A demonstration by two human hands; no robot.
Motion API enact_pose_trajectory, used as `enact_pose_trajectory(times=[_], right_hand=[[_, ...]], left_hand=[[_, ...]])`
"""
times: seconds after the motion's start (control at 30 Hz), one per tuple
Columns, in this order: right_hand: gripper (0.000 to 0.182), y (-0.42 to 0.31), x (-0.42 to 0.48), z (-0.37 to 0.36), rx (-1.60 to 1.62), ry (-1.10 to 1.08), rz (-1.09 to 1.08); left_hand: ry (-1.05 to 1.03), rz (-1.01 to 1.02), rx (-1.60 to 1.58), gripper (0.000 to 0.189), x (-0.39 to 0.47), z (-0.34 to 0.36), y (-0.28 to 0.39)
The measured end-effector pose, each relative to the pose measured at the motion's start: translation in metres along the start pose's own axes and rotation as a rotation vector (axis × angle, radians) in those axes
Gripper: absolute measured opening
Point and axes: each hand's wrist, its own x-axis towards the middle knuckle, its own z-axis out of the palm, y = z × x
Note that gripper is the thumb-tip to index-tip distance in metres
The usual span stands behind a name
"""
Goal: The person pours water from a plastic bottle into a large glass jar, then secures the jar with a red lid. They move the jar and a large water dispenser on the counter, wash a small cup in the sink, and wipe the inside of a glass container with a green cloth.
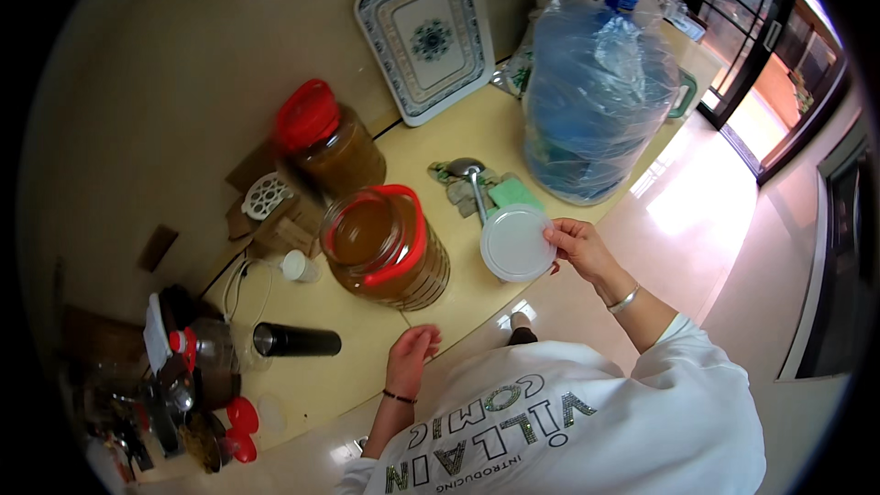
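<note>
My right hand point(579, 247) pinches the rim of a round translucent plastic lid point(517, 243) between thumb and fingers, over the counter's front edge. My left hand point(412, 352) has loosely curled fingers and touches no object that I can make out, just in front of a large glass jar point(430, 275). That jar is uncapped, with brown liquid inside and a red collar handle round its neck. Behind it stands a second jar point(344, 158) of brown liquid under a red lid point(307, 115). A metal spoon point(474, 182) lies on a cloth beside a green sponge point(517, 195).
A plastic-wrapped blue water bottle point(598, 103) stands on the counter at the right. A patterned tray point(436, 41) leans against the wall. A black flask point(297, 341) lies near a white cup point(298, 265). Red lids point(242, 415) and several containers crowd the left end.
</note>
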Motion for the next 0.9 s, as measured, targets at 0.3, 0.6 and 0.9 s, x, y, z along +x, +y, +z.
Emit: enact_pose_trajectory(times=[0.3,0.6,0.9], right_hand=[[0.022,-0.004,-0.014,0.074,0.032,-0.174,0.022],[0.037,-0.004,-0.018,0.115,-0.166,-0.158,-0.225],[0.025,0.005,-0.029,0.129,-0.421,-0.016,-0.458]], left_hand=[[-0.127,0.26,-0.137,0.027,-0.003,0.053,0.077],[-0.09,0.254,-0.261,0.029,-0.001,0.046,0.062],[0.009,0.371,-0.117,0.02,-0.017,0.041,0.063]])
